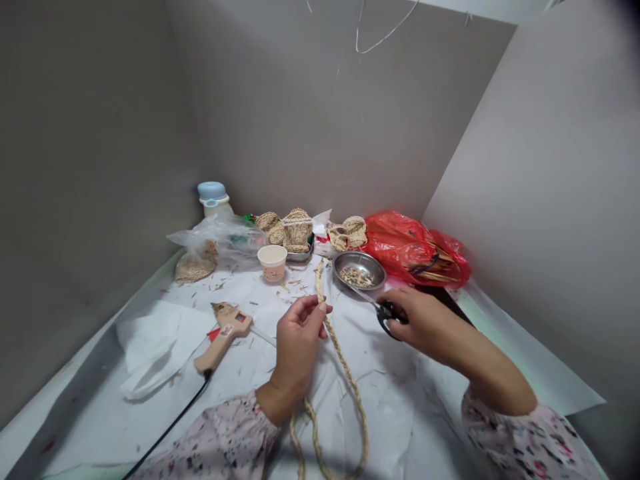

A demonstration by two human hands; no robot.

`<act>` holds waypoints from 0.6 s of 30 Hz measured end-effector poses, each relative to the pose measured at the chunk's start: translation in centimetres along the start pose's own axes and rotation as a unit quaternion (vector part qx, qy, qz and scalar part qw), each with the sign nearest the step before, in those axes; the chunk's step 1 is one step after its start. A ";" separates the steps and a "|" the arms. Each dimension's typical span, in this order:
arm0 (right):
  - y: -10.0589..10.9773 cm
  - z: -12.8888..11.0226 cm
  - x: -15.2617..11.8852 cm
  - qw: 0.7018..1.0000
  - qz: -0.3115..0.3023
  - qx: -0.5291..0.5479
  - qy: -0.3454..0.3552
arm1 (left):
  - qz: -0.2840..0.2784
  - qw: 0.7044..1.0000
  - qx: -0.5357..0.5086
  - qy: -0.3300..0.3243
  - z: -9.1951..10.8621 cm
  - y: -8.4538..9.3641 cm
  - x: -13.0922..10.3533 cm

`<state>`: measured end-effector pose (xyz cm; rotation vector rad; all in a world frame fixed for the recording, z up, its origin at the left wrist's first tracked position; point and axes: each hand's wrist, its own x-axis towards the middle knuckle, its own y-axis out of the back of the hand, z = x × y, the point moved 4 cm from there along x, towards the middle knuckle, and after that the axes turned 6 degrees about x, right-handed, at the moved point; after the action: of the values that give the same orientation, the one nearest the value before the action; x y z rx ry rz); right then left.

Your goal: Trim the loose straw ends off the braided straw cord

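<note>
A braided straw cord [356, 393] runs up the middle of the white-covered table, its lower part looping near the front edge. My left hand [301, 331] pinches it between thumb and fingers, a short way below its upper end. To the right, my right hand [407, 313] is closed on black-handled scissors [385, 319]. Their blades point up and left, beside the front rim of a metal bowl [359, 257] that holds straw clippings [356, 276]. The scissors are apart from the cord.
A glue gun [223, 338] with a black cable lies left, near crumpled white paper [155, 340]. Behind are a paper cup [273, 264], a woven piece [195, 267], a clear bag [225, 233], a bottle [214, 198], straw coils [297, 230] and a red bag [400, 243].
</note>
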<state>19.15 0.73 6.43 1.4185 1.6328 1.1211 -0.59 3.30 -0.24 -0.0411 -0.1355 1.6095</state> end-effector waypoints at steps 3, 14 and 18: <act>0.6 -0.8 -0.2 0.996 0.030 0.070 0.054 | 0.000 1.000 0.001 0.004 -0.2 0.0 0.1; -1.3 -1.7 0.4 0.989 0.031 0.077 0.124 | -0.010 0.999 0.030 0.006 -0.4 -0.1 0.3; -1.5 -1.9 0.4 0.991 0.024 0.066 0.116 | -0.014 0.999 0.035 0.006 -0.5 -0.1 0.3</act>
<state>16.75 0.74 5.84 1.4612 1.8732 1.2652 -0.49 3.62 -0.72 0.0057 -0.0710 1.5851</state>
